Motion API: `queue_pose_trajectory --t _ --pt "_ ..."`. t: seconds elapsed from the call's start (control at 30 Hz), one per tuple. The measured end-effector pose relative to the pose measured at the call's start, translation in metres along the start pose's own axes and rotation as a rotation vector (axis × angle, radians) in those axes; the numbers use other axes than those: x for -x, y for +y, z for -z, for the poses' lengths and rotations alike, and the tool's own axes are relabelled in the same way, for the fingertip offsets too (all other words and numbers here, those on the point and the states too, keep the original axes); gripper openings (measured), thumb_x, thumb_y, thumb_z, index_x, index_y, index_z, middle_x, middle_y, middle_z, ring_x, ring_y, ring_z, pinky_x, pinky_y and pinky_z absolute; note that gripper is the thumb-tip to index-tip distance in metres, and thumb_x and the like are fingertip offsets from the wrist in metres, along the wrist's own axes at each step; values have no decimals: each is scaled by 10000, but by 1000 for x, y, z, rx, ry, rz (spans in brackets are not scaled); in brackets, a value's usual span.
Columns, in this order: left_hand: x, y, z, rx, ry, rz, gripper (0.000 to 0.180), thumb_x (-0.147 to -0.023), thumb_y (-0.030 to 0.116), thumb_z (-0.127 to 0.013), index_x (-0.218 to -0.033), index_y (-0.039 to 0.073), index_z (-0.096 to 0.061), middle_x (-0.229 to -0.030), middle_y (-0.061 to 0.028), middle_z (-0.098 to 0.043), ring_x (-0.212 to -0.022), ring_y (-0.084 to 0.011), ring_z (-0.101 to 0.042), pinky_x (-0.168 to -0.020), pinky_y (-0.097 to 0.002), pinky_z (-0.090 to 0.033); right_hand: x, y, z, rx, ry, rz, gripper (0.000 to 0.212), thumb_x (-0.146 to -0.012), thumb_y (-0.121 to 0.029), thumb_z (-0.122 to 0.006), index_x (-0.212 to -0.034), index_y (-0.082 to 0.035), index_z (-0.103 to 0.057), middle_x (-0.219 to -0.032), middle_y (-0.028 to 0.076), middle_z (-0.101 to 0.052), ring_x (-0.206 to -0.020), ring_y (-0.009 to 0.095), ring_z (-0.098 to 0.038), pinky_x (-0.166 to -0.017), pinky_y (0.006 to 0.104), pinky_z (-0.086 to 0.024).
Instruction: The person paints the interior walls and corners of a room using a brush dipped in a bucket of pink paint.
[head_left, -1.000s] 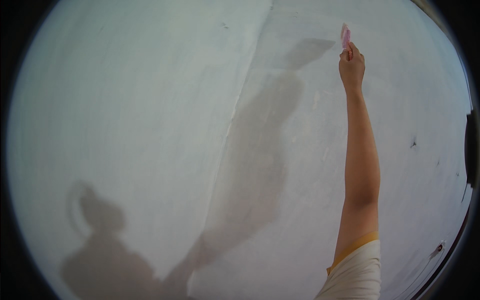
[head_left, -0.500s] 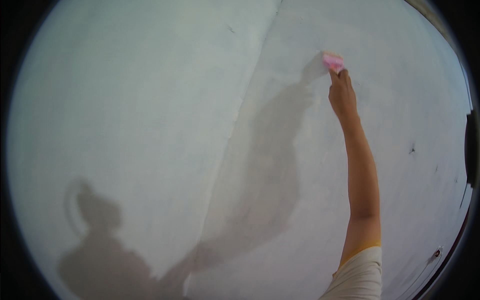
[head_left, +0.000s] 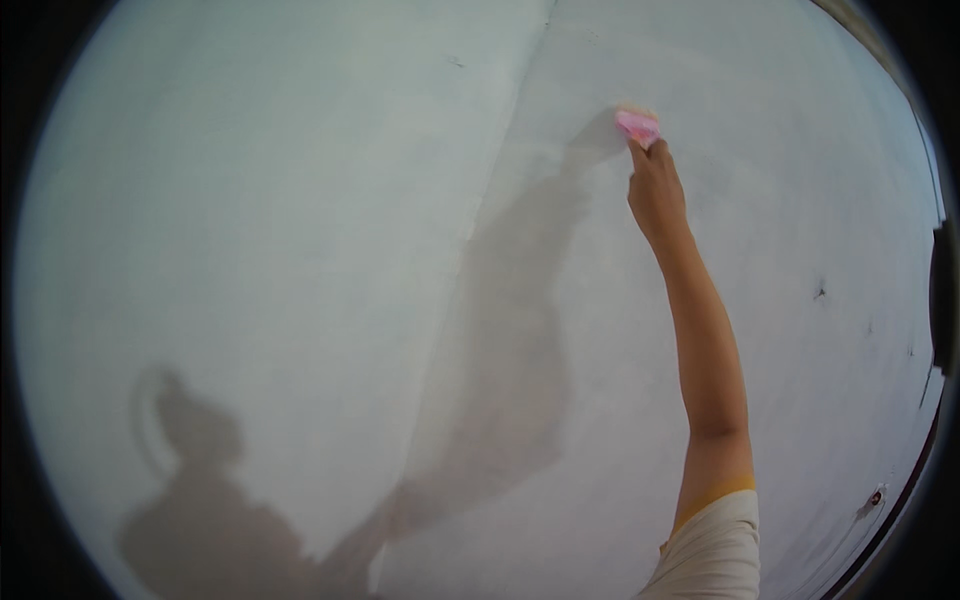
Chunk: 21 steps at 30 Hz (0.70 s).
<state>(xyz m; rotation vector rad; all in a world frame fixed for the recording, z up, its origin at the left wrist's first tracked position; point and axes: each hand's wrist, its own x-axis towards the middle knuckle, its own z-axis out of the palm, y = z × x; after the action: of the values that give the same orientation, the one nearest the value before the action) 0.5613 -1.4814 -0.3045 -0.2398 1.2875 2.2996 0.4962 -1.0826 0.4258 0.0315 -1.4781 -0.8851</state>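
High on a pale wall (head_left: 330,280), my right hand (head_left: 657,192) is closed around the handle of a paintbrush (head_left: 638,126). The part of the brush above my fingers is wide and pink, with a pale bristle edge along its top. That edge appears to meet the wall surface. My arm stretches up from the lower right, bare below a white sleeve with a yellow edge. Most of the handle is hidden in my grip. My left hand is out of the picture.
A slanting seam (head_left: 470,235) divides the wall, left of my arm. Shadows of my head and arm (head_left: 510,350) fall across it. Small dark marks (head_left: 820,292) dot the right side. A small fitting (head_left: 876,497) sits low right, and a dark object (head_left: 943,298) stands at the right rim.
My right hand and the paintbrush have moved a short way left along the wall, toward the seam. The arm's shadow has shifted left with them.
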Motion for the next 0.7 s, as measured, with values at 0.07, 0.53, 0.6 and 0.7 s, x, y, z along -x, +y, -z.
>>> queue_pose_trajectory --t 0.07,0.53,0.6,0.7 --pt "-12 6 31 1 0 2 344 -942 123 -567 -1243 -11 -469 -1148 -128 -540 -1019 -285 -582 -788 -405 -551 11 -37 15 -29 -89 -109 442 -862 48 -502 -1301 5 -536 -1092 176 -516 -1018 339 -556 -857 432 -497" --pt "106 81 249 16 -7 -22 342 -942 113 -563 -1244 -18 -475 -1147 -130 -538 -1023 -285 -579 -800 -402 -556 -184 -108 201 164 80 -104 422 -865 24 -485 -1276 -33 -565 -1109 156 -542 -996 336 -576 -840 447 -508" --pt "122 90 287 23 -10 -20 341 -942 112 -563 -1244 -20 -476 -1147 -131 -538 -1023 -285 -578 -802 -402 -557 -170 -151 235 198 46 -57 423 -859 28 -492 -1271 -32 -568 -1094 149 -543 -984 330 -574 -829 446 -504" --pt "139 107 345 21 -10 -17 341 -942 110 -562 -1244 -21 -477 -1147 -131 -537 -1024 -285 -577 -804 -401 -558 -172 -223 278 140 38 -35 431 -846 32 -511 -1269 -31 -559 -1069 144 -538 -956 324 -568 -807 441 -494"
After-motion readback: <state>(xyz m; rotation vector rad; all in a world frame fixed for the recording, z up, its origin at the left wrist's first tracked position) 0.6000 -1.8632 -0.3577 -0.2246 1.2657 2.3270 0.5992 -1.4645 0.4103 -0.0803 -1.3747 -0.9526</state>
